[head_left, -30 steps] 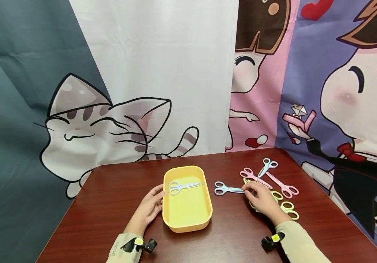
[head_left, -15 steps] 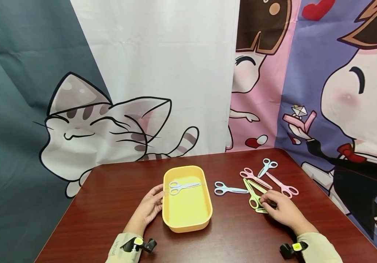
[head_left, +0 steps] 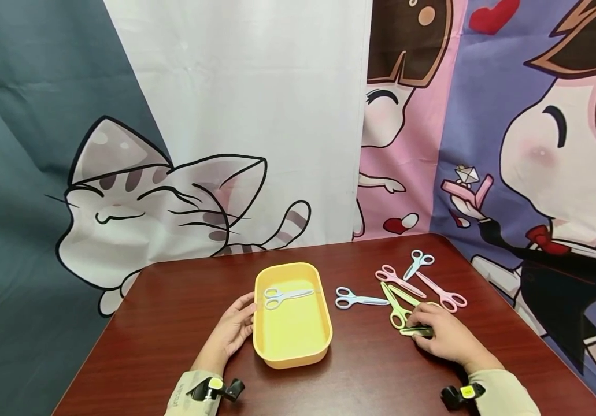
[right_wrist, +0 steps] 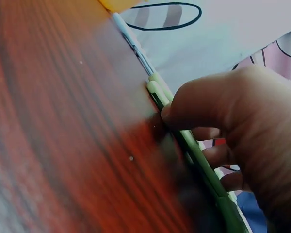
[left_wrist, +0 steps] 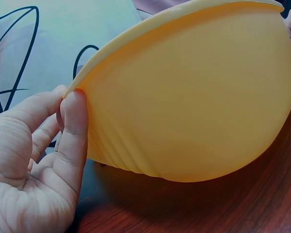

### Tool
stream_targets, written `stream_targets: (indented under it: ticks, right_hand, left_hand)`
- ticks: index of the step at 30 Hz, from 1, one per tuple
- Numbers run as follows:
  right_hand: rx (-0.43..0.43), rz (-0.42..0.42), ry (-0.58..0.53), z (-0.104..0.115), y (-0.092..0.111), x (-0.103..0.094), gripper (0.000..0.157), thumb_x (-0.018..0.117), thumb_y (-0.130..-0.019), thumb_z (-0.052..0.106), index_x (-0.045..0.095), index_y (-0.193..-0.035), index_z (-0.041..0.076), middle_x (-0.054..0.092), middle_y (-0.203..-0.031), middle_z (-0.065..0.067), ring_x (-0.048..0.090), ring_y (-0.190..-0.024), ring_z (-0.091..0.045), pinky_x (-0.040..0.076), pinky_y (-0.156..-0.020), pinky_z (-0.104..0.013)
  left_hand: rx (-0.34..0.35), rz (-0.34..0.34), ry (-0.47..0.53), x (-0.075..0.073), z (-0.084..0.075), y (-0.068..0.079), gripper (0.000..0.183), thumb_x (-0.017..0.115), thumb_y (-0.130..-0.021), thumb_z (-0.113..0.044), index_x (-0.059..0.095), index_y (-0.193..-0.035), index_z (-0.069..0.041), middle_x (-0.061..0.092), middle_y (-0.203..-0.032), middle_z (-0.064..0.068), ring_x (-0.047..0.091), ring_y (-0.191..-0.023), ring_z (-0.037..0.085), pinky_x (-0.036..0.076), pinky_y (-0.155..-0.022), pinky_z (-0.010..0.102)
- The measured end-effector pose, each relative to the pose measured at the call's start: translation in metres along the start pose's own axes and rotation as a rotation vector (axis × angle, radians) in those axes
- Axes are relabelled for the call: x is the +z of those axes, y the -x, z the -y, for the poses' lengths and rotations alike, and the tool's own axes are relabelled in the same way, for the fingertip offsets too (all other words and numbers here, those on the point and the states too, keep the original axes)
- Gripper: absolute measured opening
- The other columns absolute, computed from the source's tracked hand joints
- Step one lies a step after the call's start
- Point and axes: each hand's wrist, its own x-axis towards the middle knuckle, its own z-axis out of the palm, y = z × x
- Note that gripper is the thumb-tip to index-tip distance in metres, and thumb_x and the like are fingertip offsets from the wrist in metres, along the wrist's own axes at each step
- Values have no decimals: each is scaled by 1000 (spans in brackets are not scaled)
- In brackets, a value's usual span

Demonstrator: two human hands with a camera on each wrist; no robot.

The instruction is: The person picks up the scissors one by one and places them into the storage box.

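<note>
Tray (head_left: 292, 335) is pinched along one side by the left hand (head_left: 234, 327), presumably for steadiness, while green scissors (head_left: 408, 331), close to the bench (head_left: 370, 375), are pinched by the right hand (head_left: 445, 335).

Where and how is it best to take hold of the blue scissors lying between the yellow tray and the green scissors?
Pinching the blue scissors where blades meet handles, from above with the right hand, looks best: they lie flat, blades together, handles toward the yellow tray, that narrow middle uncovered.
</note>
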Motion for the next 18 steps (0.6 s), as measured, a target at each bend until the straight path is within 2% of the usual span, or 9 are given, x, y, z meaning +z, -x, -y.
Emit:
stream_targets:
  ticks: [8,13,18]
  right_hand:
    - [-2,107,45,7,-3,-2,30,81,-71,7,70,-88,29,57,-99,14,58,-87,-7,55,-75,-37]
    - [-22,102,59,11,-6,-4,32,82,-70,5,71,-88,28,54,-100,10,57,-84,-6,54,-72,-34]
    - [-32,104,20,14,-6,-9,36,80,-68,-1,73,-90,26,52,-92,11,52,-78,-4,49,-66,-29]
  left_hand:
    - [-3,2,-10,-1,0,0,52,55,-103,-5,33,-150,-1,68,-92,4,66,-68,8,57,-60,20]
    - [4,1,-14,-1,0,0,50,55,-103,-5,35,-149,-2,68,-92,4,66,-68,7,57,-60,19]
    - [8,0,-31,0,-1,0,46,55,-103,-6,38,-146,-4,67,-92,3,65,-69,7,57,-60,19]
